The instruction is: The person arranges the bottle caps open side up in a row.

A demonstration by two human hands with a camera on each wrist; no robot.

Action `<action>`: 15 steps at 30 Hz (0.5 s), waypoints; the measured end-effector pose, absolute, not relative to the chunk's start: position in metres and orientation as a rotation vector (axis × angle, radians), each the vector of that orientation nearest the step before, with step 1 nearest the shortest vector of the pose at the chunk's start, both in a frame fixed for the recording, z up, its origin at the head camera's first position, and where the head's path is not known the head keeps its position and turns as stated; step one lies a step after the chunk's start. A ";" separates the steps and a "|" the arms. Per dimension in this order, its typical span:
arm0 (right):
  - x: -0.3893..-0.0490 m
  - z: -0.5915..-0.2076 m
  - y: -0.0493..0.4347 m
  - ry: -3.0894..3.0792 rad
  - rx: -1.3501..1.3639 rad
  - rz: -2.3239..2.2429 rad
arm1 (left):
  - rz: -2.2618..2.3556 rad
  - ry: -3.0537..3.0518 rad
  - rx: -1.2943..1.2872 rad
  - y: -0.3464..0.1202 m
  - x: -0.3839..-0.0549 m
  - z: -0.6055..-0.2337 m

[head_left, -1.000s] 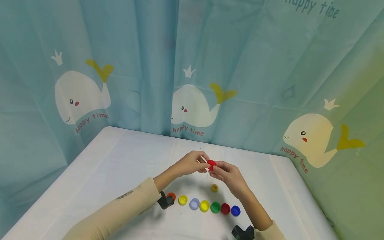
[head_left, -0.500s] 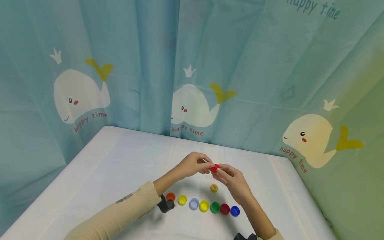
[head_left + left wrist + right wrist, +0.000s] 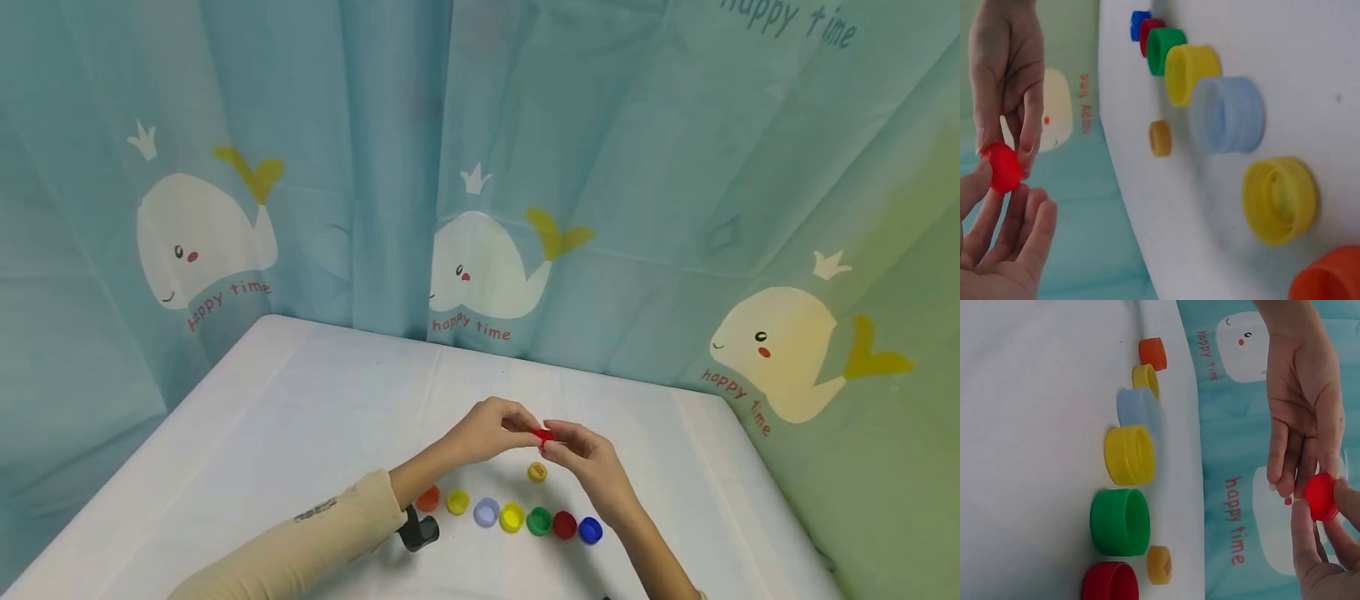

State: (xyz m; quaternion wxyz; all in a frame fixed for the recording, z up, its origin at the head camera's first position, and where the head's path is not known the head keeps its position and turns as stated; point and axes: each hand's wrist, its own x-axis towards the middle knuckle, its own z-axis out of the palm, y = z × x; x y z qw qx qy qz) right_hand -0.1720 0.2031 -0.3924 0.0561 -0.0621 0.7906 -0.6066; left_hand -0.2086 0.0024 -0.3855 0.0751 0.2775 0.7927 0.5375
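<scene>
A bright red bottle cap (image 3: 543, 436) is held above the white table between both hands. My left hand (image 3: 489, 431) pinches it from the left, thumb on its near side. From the right, the fingertips and thumb of my right hand (image 3: 587, 460) grip the same cap. In the left wrist view the round red cap (image 3: 1005, 167) faces the camera, fingers of both hands about its rim. The right wrist view also has the red cap (image 3: 1322, 497) between the fingertips. A small yellow cap (image 3: 537, 472) with a printed top lies just below the hands.
A row of caps lies nearer me, hollow side up: orange (image 3: 428, 498), yellow (image 3: 457, 502), light blue (image 3: 487, 512), yellow (image 3: 512, 517), green (image 3: 539, 521), dark red (image 3: 565, 525) and blue (image 3: 590, 530). A whale-print curtain (image 3: 390, 167) hangs behind the table (image 3: 337, 400).
Both hands have come slightly nearer to me and to the right with the red cap. The cap has turned from face-on to more edge-on in the head view. The caps on the table stay put.
</scene>
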 end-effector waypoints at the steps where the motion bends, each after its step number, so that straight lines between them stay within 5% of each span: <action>1: -0.171 -0.392 0.204 2.423 -0.181 -1.811 | 1.610 2.390 0.840 0.003 -0.207 -0.386; 15: -0.156 -0.396 0.214 2.649 -0.509 -1.376 | 1.575 2.442 0.950 0.012 -0.186 -0.405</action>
